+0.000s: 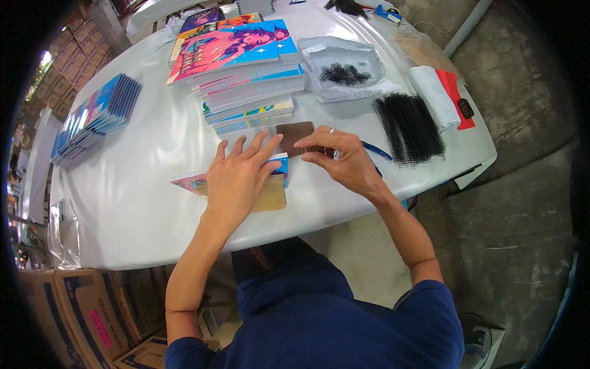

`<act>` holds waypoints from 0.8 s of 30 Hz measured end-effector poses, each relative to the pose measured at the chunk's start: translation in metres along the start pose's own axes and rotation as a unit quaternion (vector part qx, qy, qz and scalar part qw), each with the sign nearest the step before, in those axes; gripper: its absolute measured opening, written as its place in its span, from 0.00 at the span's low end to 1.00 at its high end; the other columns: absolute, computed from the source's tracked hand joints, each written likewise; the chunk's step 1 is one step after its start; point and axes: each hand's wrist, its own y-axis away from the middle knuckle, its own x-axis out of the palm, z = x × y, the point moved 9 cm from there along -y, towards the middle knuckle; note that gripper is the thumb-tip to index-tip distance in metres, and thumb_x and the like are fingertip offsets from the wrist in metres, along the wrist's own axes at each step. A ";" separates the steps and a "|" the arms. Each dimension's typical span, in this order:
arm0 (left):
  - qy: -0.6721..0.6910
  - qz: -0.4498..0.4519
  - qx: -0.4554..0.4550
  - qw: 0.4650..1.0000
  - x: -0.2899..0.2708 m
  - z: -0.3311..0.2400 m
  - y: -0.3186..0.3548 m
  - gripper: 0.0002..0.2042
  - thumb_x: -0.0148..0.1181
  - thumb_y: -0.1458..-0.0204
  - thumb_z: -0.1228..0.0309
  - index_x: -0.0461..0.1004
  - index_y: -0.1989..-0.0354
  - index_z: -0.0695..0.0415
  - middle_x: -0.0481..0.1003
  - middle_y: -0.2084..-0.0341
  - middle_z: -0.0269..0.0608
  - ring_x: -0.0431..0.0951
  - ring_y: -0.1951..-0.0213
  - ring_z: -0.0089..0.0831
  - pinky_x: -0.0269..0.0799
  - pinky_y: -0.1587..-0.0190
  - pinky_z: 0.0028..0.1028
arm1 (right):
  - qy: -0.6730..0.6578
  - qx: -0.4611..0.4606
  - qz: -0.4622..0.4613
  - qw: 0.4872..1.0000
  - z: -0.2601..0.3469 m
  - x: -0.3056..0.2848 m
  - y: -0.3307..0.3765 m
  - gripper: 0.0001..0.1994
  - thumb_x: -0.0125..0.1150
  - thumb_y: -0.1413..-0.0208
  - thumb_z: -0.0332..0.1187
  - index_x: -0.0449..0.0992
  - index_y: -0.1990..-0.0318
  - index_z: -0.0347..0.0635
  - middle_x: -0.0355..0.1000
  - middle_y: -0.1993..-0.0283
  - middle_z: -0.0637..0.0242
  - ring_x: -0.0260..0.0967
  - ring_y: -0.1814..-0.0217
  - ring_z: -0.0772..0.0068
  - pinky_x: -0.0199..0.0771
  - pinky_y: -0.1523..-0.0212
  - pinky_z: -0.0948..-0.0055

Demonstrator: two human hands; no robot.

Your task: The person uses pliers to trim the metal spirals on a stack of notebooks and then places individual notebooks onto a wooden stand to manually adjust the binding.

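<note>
My left hand (236,172) lies with fingers spread on a small notebook (187,180) with a colourful cover, near the table's front edge. Most of the notebook is hidden under that hand. Beneath it sits a yellowish block or board (270,195). Thumb and fingers of my right hand (344,161) pinch a dark spiral binding coil (319,149), partly covered by the fingers. A flat brown block (295,136) lies just behind the coil. Blue-handled pliers (377,151) rest beside my right hand, partly hidden by it.
Behind my hands rises a tall stack of illustrated notebooks (246,80). A bundle of black coils (409,130) lies at right, near a white plastic-lined tray (313,86) with loose coils. More notebooks (98,117) are stacked at left. Cardboard boxes (92,307) stand below the white table (135,215).
</note>
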 end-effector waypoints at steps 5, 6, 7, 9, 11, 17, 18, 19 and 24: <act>-0.026 -0.037 0.024 0.999 0.001 0.000 0.001 0.23 0.54 0.44 0.55 0.68 0.39 0.39 0.70 0.42 0.36 0.71 0.43 0.46 0.61 0.40 0.49 | -0.059 0.079 0.026 0.995 -0.012 0.015 -0.001 0.09 0.66 0.50 0.23 0.80 0.60 0.38 0.70 0.70 0.71 0.60 0.70 0.82 0.63 0.69 0.78; -0.022 -0.043 0.025 0.999 0.001 0.000 0.002 0.22 0.55 0.44 0.55 0.68 0.40 0.39 0.71 0.43 0.36 0.71 0.43 0.46 0.62 0.40 0.49 | -0.069 0.071 0.025 0.995 -0.010 0.016 -0.002 0.08 0.66 0.49 0.23 0.80 0.60 0.38 0.70 0.70 0.72 0.60 0.70 0.82 0.63 0.68 0.78; -0.022 -0.041 0.025 0.999 0.001 0.000 0.002 0.22 0.54 0.44 0.55 0.68 0.39 0.39 0.71 0.43 0.36 0.71 0.43 0.46 0.62 0.41 0.49 | -0.078 0.064 0.024 0.995 -0.010 0.015 -0.003 0.08 0.66 0.49 0.23 0.80 0.60 0.38 0.69 0.71 0.72 0.60 0.70 0.82 0.63 0.68 0.79; -0.021 -0.037 0.024 0.999 0.001 -0.001 0.001 0.22 0.54 0.44 0.55 0.68 0.39 0.39 0.71 0.43 0.35 0.71 0.43 0.46 0.62 0.41 0.49 | -0.079 0.051 0.028 0.995 -0.008 0.015 -0.004 0.08 0.66 0.49 0.23 0.80 0.60 0.38 0.69 0.71 0.73 0.60 0.69 0.83 0.62 0.68 0.79; -0.032 -0.030 0.020 0.999 0.000 -0.002 0.001 0.23 0.54 0.45 0.55 0.67 0.38 0.39 0.70 0.42 0.35 0.70 0.42 0.44 0.62 0.40 0.48 | -0.065 0.042 0.040 0.996 -0.008 0.015 -0.004 0.08 0.65 0.49 0.23 0.80 0.60 0.39 0.70 0.70 0.73 0.60 0.69 0.83 0.63 0.67 0.79; -0.044 -0.018 0.024 0.999 -0.001 -0.004 0.007 0.24 0.55 0.45 0.56 0.66 0.38 0.39 0.70 0.42 0.35 0.70 0.41 0.43 0.61 0.39 0.47 | 0.017 0.121 0.166 0.978 -0.014 0.029 0.007 0.05 0.63 0.47 0.27 0.76 0.63 0.39 0.72 0.70 0.63 0.67 0.70 0.70 0.67 0.67 0.72; -0.049 -0.017 0.023 0.998 -0.001 -0.004 0.008 0.25 0.56 0.45 0.56 0.66 0.37 0.39 0.70 0.42 0.35 0.70 0.41 0.43 0.61 0.39 0.47 | 0.056 0.066 0.125 0.988 0.000 0.024 0.003 0.06 0.62 0.46 0.27 0.75 0.61 0.39 0.71 0.70 0.63 0.67 0.70 0.68 0.67 0.67 0.70; -0.040 -0.024 0.026 0.999 -0.002 -0.006 0.008 0.25 0.57 0.46 0.57 0.66 0.37 0.40 0.70 0.42 0.36 0.70 0.41 0.43 0.62 0.39 0.48 | 0.096 0.013 0.082 0.992 0.017 0.021 0.002 0.07 0.62 0.46 0.27 0.74 0.60 0.39 0.70 0.71 0.63 0.67 0.70 0.67 0.67 0.68 0.69; 0.018 -0.036 0.052 0.998 -0.002 -0.018 0.008 0.27 0.61 0.48 0.60 0.66 0.38 0.44 0.71 0.43 0.36 0.71 0.43 0.44 0.65 0.41 0.47 | 0.236 -0.091 0.086 0.964 0.031 0.028 0.013 0.10 0.60 0.46 0.28 0.68 0.58 0.39 0.69 0.68 0.57 0.69 0.66 0.51 0.69 0.67 0.59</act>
